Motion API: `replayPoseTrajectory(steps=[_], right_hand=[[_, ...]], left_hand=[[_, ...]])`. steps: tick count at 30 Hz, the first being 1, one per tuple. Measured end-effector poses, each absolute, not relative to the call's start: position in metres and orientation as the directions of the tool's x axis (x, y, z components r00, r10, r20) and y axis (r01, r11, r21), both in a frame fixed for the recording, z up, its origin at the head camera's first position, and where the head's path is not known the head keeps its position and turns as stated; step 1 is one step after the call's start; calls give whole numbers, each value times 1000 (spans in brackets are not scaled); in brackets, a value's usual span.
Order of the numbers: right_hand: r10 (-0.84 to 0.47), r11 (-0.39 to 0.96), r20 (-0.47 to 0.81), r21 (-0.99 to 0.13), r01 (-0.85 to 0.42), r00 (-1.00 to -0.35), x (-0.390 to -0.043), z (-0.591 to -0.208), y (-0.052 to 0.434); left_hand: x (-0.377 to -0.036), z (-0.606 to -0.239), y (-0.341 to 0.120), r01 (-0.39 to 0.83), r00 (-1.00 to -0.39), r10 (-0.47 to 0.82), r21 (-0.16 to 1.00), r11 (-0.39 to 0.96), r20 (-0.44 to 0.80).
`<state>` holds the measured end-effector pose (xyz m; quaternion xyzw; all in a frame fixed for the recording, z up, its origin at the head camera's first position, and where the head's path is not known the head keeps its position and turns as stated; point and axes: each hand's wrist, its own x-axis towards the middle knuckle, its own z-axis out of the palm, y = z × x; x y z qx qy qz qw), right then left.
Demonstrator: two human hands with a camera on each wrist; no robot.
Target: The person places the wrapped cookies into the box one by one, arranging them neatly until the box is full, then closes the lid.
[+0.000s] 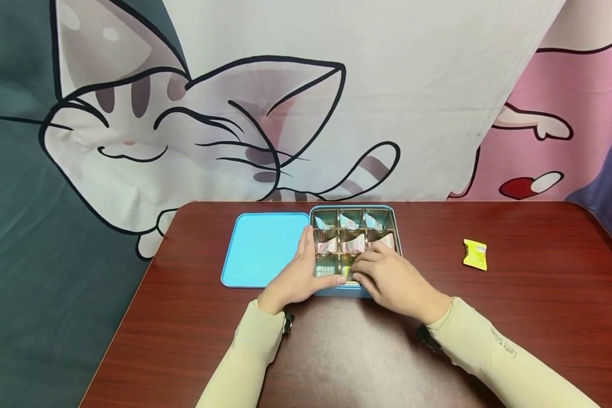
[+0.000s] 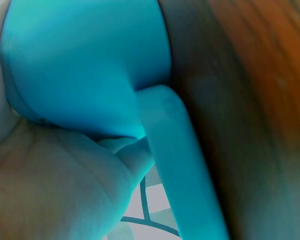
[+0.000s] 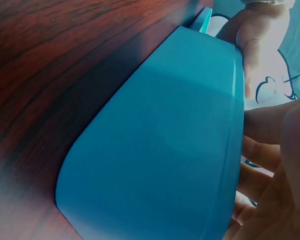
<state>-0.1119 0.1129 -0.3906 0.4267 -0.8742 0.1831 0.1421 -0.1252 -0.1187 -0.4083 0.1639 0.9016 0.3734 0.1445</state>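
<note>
A blue tin [image 1: 343, 292] with a gold divided tray holds wrapped candies. Blue-and-white candies [image 1: 349, 221] fill the back row and pink-and-white candies [image 1: 354, 244] the middle one. My left hand [image 1: 298, 275] rests against the tin's left side, fingers straight, thumb along the front rim. Over the front row, my right hand [image 1: 392, 277] has bent fingers reaching into the tray. Its thumb and forefinger pinch at a yellow candy [image 1: 345, 271] in the front middle compartment. The hand covers the front right compartment. The right wrist view shows the tin's blue wall [image 3: 155, 130] beside the fingers.
A light blue lid [image 1: 262, 249] lies flat to the left of the tin, against it. Another yellow candy [image 1: 475, 254] lies on the dark red-brown table [image 1: 540, 317] to the right. Behind the table hangs a cloth [image 1: 413, 102] printed with cartoon cats.
</note>
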Motion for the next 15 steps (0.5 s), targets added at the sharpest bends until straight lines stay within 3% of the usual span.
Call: replayPoseTrajectory(steps=[15], right_hand=[[-637,619,359,-289,-730,-682,-107,-390,116]], left_hand=[[-125,-407,-119,184,-905,398,706,684,-150]])
